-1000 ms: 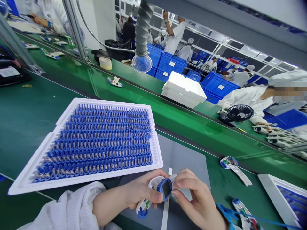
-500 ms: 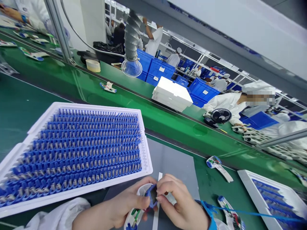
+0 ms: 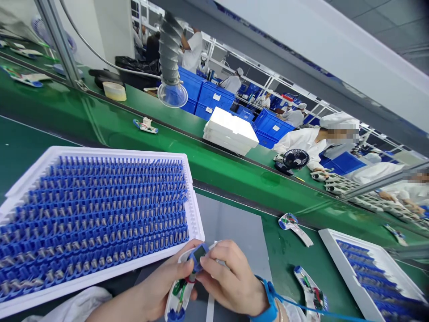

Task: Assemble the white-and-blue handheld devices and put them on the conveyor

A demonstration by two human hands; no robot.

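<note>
My left hand (image 3: 164, 281) is closed around a white curved housing (image 3: 173, 298) with green and red wires inside its open face. A blue plastic part (image 3: 200, 255) with a dark flat face sits at the housing's upper end, under my left thumb. The fingers of my right hand (image 3: 231, 279) are closed on that part's right edge; their tips are partly hidden. A blue strap (image 3: 268, 299) with a cord circles my right wrist. Both hands are over a grey mat (image 3: 234, 223).
A white tray (image 3: 197, 214) on the left holds rows of blue parts with metal pieces. Another white tray (image 3: 330, 237) with blue parts is at right. Wired housings (image 3: 295, 228) lie between. Behind runs a green belt (image 3: 228, 167); co-workers sit beyond it, near a small fan (image 3: 296, 158).
The view has shifted, so the scene sits further left. More of the wired housing shows below my left thumb. My right fingers have moved further over the blue part.
</note>
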